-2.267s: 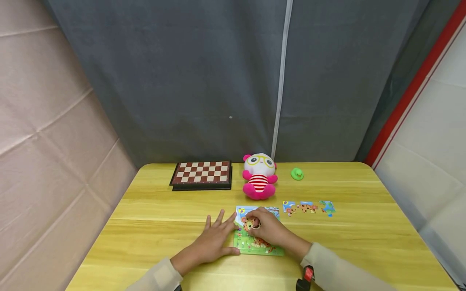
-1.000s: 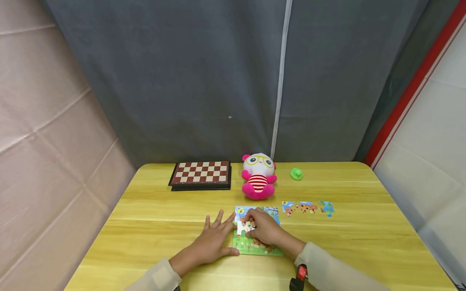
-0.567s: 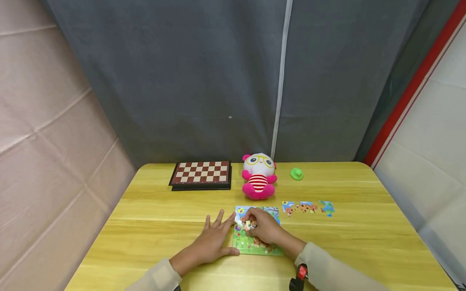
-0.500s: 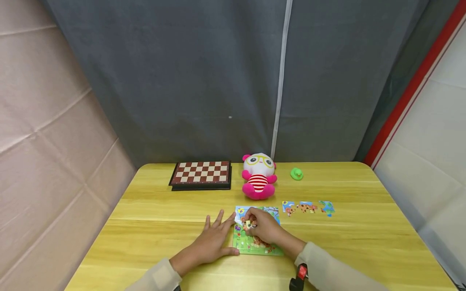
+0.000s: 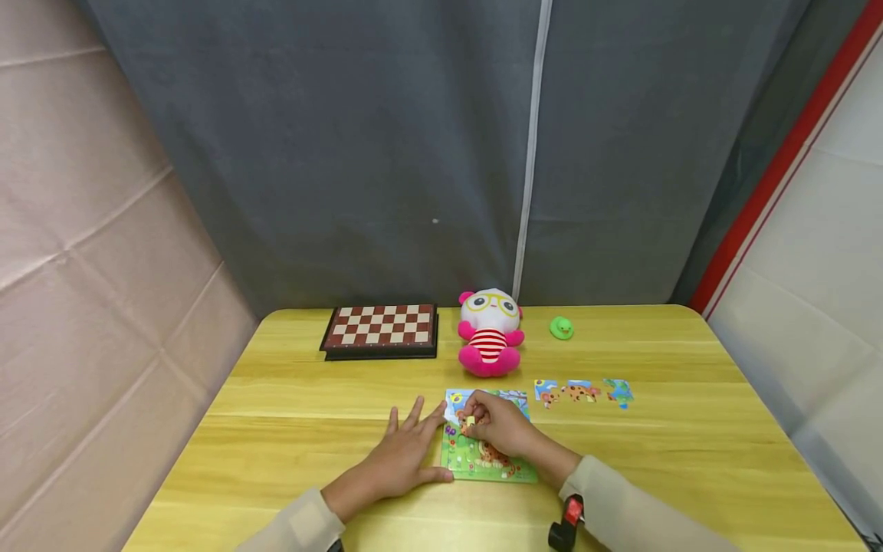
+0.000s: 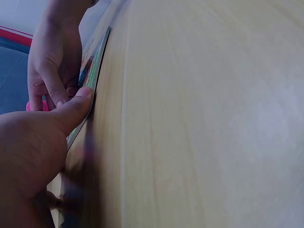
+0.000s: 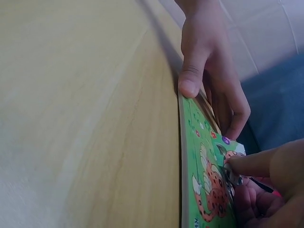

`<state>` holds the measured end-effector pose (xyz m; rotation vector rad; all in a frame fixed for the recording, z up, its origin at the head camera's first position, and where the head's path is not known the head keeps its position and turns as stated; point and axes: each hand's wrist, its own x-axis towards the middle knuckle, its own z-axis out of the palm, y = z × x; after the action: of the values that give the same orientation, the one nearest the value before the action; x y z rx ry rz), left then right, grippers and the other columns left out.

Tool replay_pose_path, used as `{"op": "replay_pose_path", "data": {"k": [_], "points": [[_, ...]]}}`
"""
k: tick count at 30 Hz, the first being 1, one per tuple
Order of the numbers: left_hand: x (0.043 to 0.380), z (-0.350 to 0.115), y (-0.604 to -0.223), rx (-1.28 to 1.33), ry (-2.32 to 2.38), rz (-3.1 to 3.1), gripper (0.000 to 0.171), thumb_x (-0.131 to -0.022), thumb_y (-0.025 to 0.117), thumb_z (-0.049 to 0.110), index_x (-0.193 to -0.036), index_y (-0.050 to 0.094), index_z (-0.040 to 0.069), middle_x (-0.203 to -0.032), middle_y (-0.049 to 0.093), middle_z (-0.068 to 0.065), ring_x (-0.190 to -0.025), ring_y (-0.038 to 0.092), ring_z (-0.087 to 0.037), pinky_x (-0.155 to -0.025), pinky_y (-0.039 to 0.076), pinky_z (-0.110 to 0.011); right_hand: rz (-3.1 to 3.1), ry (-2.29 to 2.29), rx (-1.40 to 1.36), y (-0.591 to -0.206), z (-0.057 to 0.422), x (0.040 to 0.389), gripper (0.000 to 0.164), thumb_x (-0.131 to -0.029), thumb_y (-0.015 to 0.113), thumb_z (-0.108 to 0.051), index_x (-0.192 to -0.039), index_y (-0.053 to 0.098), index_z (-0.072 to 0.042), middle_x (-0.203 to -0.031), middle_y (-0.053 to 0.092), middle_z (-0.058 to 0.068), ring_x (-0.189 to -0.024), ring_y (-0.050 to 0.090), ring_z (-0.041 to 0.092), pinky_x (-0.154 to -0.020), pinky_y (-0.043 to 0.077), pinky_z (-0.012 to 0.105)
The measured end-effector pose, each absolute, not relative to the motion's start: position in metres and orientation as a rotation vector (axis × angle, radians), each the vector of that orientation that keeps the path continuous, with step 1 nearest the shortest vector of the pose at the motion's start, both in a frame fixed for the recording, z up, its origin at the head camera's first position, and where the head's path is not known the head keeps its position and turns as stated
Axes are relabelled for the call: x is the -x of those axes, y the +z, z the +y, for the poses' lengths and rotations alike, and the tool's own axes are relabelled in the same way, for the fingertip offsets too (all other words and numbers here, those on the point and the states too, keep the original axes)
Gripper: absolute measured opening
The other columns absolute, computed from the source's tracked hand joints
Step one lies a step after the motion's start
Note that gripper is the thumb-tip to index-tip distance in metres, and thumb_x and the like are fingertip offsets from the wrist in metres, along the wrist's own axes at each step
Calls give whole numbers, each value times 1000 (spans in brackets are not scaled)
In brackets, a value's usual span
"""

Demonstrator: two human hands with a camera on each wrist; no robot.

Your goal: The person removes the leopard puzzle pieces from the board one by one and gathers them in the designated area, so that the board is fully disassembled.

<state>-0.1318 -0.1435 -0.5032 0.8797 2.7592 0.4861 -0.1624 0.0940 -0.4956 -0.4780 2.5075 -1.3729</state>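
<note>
A leopard jigsaw puzzle (image 5: pixel 458 464) lies on the table, mostly filled with picture. My right hand (image 5: pixel 503 424) bends over its upper middle, thumb and fingers pinching a puzzle piece (image 5: pixel 470 422). In the right wrist view this piece (image 7: pixel 232 175) is close over the board, beside the leopard's printed body, partly hidden by the fingertips. My left hand (image 5: pixel 403 457) spreads its fingers along the puzzle's left side. Its thumb (image 7: pixel 189 85) presses on the near left corner.
Several loose puzzle pieces (image 5: pixel 581 392) lie to the puzzle's right. Behind stand a pink and white plush panda (image 5: pixel 490 337), a folded chessboard (image 5: pixel 381 331) and a small green duck (image 5: pixel 562 328). A grey curtain (image 5: pixel 386 169) hangs beyond the table's far edge.
Under my right fingers the piece has shifted on the board. Purple flowers at the left side, covered by a pale patch a second ago, show now. My left hand keeps its place.
</note>
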Motion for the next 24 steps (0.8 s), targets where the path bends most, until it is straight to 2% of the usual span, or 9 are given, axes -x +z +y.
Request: {"op": "replay_pose_path", "data": {"k": [13, 24], "points": [[133, -144, -507, -873, 456, 2772, 110, -88, 59, 73, -166, 15, 11, -171, 21, -2, -157, 4, -43, -118, 2, -75, 2437, -1464, 459, -494, 97, 163, 15, -91, 74, -5, -101, 63, -7, -84, 56, 1, -66, 48, 12, -59, 43, 22], [133, -143, -505, -872, 452, 2770, 111, -88, 59, 74, -166, 13, 10, -170, 24, -3, -157, 5, -43, -118, 2, -75, 2395, -1534, 462, -493, 102, 166, 14, -92, 75, -7, -102, 65, -5, -86, 60, 4, -76, 53, 17, -65, 47, 23]]}}
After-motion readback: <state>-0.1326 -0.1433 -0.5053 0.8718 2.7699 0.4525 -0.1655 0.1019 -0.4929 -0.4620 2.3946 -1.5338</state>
